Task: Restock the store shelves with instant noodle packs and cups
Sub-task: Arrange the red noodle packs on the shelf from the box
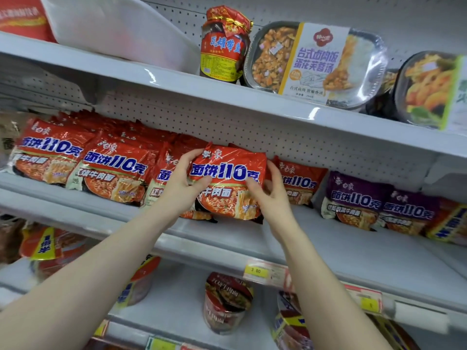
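Observation:
A red instant noodle pack [227, 183] stands tilted on the middle shelf [328, 238], held from both sides. My left hand [182, 183] grips its left edge, thumb on the front. My right hand [270, 195] pinches its right edge. More red packs [80, 160] lean in a row to the left, and another red pack [300, 180] stands just behind my right hand. Purple packs [358, 198] stand further right. Noodle cups [225, 301] sit on the lower shelf.
The top shelf carries a jar wrapped in red [223, 46], sealed meal trays [313, 61] and a white bin [118, 31]. Price tags [262, 271] hang on the middle shelf's front rail. Bare shelf surface shows in front of the purple packs.

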